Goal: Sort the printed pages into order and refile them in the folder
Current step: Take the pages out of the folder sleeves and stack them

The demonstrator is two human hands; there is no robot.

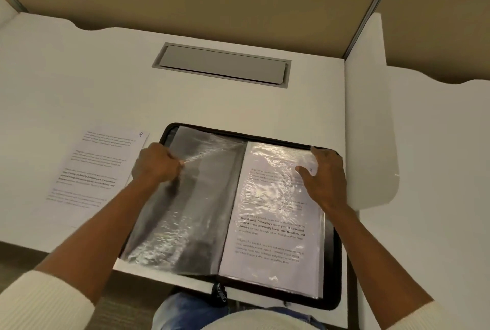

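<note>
A black zip folder (334, 290) lies open on the white desk in front of me, its near edge hanging over the desk's front. Its left side shows an empty clear plastic sleeve (191, 213) over dark backing. My left hand (156, 162) pinches that sleeve near its upper left. On the right side a printed page (270, 234) sits inside a crinkled clear sleeve. My right hand (326, 178) rests flat on that sleeve's upper right corner, fingers spread. A loose printed page marked 9 (92, 168) lies on the desk left of the folder.
A grey cable hatch (222, 64) is set into the desk (79, 78) behind the folder. A white side divider (371, 131) stands close to the folder's right edge. Tan partition walls close the back.
</note>
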